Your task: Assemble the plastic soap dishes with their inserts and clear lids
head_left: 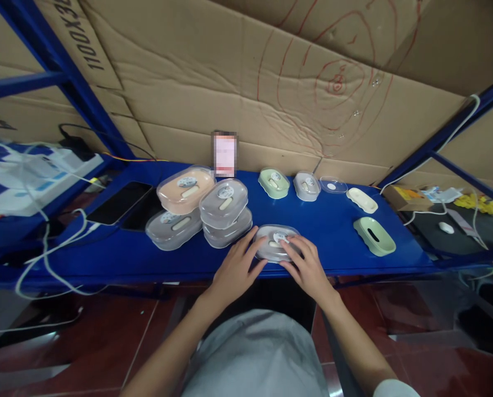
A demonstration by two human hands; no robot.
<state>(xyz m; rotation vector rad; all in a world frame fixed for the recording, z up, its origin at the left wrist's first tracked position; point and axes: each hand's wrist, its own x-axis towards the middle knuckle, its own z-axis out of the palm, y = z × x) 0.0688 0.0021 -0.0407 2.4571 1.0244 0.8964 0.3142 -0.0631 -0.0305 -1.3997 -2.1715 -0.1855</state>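
A grey soap dish with a clear lid (274, 251) and a round label lies at the table's front edge, between my two hands. My left hand (239, 263) grips its left side with thumb and curved fingers. On the right side, my right hand (306, 263) has its fingers over the lid and its thumb at the front. Left of these stand stacked lidded soap dishes, among them a peach one (186, 190) and a grey one (223, 203). Farther back are a small green lidded dish (273, 183) and a small grey one (307, 186).
On the blue table (329, 237) at right lie a green dish base (374, 236), a cream insert (362, 200) and a loose clear lid (333, 184). A phone (225, 154) leans against the cardboard. Dark tablets (120, 202) and white cables (46, 245) lie at left.
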